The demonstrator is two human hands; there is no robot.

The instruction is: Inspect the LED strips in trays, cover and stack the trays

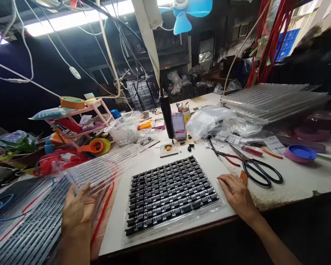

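My left hand (78, 209) grips the near edge of a clear ribbed plastic tray (102, 167), raised at a tilt over the left end of the table. On the white tabletop lies another clear tray (160, 226), filled with rows of small black electronic parts (172, 191). Just right of this filled tray, my right hand (238, 195) rests at the table with its fingers loosely bent and apart, holding nothing that I can see. An orange piece (243, 177) lies beside its knuckles.
Large black-handled scissors (260, 169), red-handled pliers (230, 158) and a blue-pink dish (302, 152) lie to the right. A black electric screwdriver (167, 116) hangs above a small fixture (168, 149). Stacked trays (30, 224) fill the left; plastic bags (212, 121) lie behind.
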